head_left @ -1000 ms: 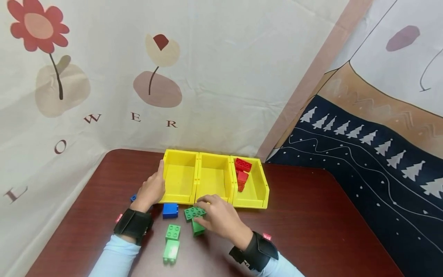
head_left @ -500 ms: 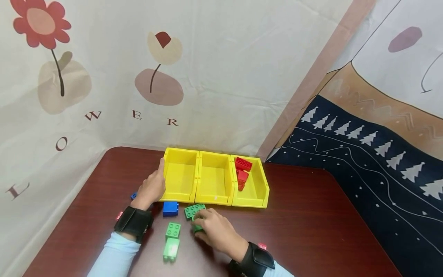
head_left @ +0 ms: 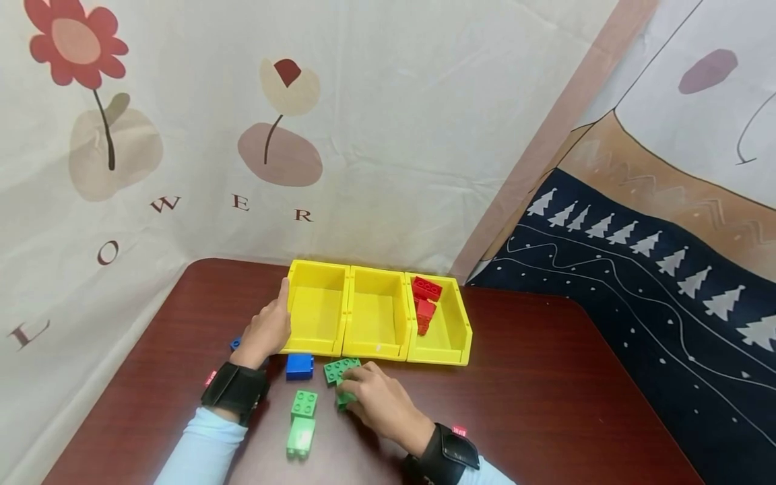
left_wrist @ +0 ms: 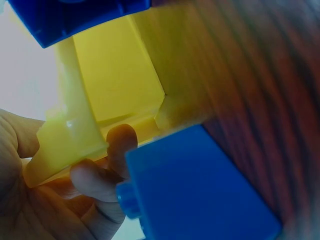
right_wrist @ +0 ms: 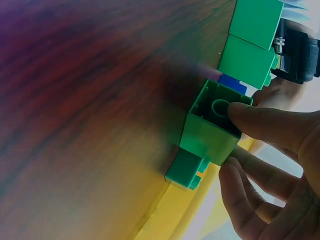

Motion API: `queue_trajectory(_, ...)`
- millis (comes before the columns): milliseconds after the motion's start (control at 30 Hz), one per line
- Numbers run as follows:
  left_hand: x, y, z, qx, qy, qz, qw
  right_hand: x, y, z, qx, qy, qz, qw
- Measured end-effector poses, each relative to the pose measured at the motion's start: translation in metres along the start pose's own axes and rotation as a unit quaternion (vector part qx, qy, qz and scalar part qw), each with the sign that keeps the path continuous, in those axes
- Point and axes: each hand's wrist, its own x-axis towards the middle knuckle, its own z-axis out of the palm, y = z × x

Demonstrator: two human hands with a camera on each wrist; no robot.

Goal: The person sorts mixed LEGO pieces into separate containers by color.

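Observation:
My left hand (head_left: 267,330) grips the left side of a row of joined yellow bins (head_left: 376,316). In the left wrist view its fingers curl round the yellow edge (left_wrist: 75,135). My right hand (head_left: 382,401) pinches a green toy brick (right_wrist: 210,137), thumb at its hollow underside and fingers on the opposite side. Another green brick (head_left: 338,370) lies just beyond it, near the bins' front. To the left stand a green brick (head_left: 304,404) and a paler-looking green one (head_left: 301,438), end to end. A blue brick (head_left: 300,367) sits before the left bin.
Several red bricks (head_left: 426,289) lie in the right bin; no bricks show in the other two. Part of a second blue brick (head_left: 235,344) shows left of my left hand. The dark red table (head_left: 545,377) meets a printed cloth (head_left: 394,135) behind the bins.
My right hand has come down from above the green bricks and taken hold of the nearer one. The left hand stays on the bins.

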Motion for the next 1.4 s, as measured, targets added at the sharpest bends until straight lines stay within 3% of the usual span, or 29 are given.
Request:
queue_trajectory(300, 0.0, 0.0, 0.0, 0.004, 0.001, 0.001, 1.0, 0.001, 0.005, -0.008, 0.018, -0.023, -0.01, 1.0)
queue_trajectory(467, 0.0, 0.0, -0.002, -0.001, -0.001, -0.003, 1.0, 0.012, 0.01, -0.035, 0.031, 0.016, -0.019, 0.999)
queue_trajectory(633, 0.0, 0.0, -0.001, -0.001, -0.004, -0.006, 1.0, 0.035, 0.028, -0.065, 0.026, 0.055, 0.019, 0.998)
queue_trajectory(767, 0.001, 0.0, 0.001, -0.001, -0.005, -0.007, 1.0, 0.056, 0.048, -0.076, 0.026, 0.063, 0.054, 0.996)
queue_trajectory(900, 0.001, 0.001, 0.001, -0.002, -0.006, -0.005, 1.0, 0.077, 0.069, -0.075, 0.024, 0.045, 0.09, 0.995)
queue_trajectory(1133, 0.001, -0.001, 0.001, -0.002, -0.007, -0.001, 1.0, 0.11, 0.092, -0.058, 0.041, -0.023, 0.169, 0.985)
queue_trajectory(1400, 0.001, -0.001, 0.001, 0.001, -0.001, -0.002, 1.0, 0.132, 0.1, -0.039, 0.057, -0.053, 0.199, 0.977)
